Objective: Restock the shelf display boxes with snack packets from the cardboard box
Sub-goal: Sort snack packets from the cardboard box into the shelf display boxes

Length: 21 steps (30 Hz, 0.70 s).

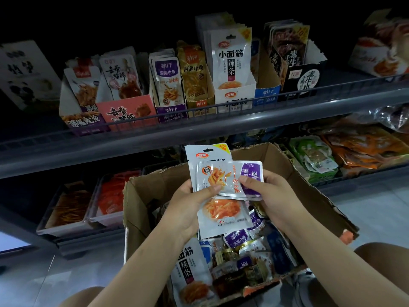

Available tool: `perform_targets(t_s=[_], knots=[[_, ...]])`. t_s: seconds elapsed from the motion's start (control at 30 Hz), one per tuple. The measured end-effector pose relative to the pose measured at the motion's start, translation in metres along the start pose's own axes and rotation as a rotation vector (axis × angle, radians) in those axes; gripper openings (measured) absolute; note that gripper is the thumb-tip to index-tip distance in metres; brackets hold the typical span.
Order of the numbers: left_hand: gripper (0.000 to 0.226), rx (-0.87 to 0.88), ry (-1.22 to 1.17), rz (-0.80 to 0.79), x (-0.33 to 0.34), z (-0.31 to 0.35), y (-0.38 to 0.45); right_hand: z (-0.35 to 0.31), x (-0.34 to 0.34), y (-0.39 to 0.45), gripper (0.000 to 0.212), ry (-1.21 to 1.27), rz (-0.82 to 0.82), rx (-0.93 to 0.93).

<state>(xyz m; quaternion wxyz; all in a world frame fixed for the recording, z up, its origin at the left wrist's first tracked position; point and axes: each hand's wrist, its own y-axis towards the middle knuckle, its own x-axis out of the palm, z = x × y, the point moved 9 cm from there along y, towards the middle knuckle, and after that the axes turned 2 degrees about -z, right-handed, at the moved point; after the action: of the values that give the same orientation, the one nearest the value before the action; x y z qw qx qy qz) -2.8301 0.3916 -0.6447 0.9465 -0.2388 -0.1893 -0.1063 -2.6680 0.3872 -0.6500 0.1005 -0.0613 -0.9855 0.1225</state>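
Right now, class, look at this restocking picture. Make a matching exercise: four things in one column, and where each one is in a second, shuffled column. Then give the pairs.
Things:
1. purple packet
2. pink box
3. cardboard box
4. black box

Places:
A. below the hands, full of loose packets
B. upper shelf, toward its right end
C. held in both hands, left hand and right hand
D. upper shelf, toward its left end

Pairs: 1-C, 2-D, 3-A, 4-B
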Motion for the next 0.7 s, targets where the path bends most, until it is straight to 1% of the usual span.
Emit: perform_targets(t_s=[0.13,0.27,0.37,0.43,0.57,0.7], knots=[[0.049,-0.032,-0.044,-0.052,0.005,0.002,0.000,-0.010,0.000,0.000,0.016,-0.007,-0.036,0.001],[0.050,-0.009,-0.007,-0.026,0.001,0.003,0.002,-0.013,0.002,0.001,0.019,-0.013,-0.074,0.007],[0.038,0.012,-0.002,0.025,-0.004,0.001,0.003,-0.009,0.003,0.002,0.023,0.017,-0.044,0.020],[0.034,0.013,-0.005,0.054,-0.007,-0.001,0.003,-0.009,0.004,0.003,0.028,-0.035,-0.032,-0.002],[0.034,0.021,-0.003,0.061,-0.007,-0.002,0.003,-0.012,0.003,0.005,0.030,-0.108,-0.008,-0.047],[0.040,0.025,-0.013,0.034,-0.003,0.004,0.004,-0.019,0.004,0.005,0.030,-0.147,0.012,-0.084]])
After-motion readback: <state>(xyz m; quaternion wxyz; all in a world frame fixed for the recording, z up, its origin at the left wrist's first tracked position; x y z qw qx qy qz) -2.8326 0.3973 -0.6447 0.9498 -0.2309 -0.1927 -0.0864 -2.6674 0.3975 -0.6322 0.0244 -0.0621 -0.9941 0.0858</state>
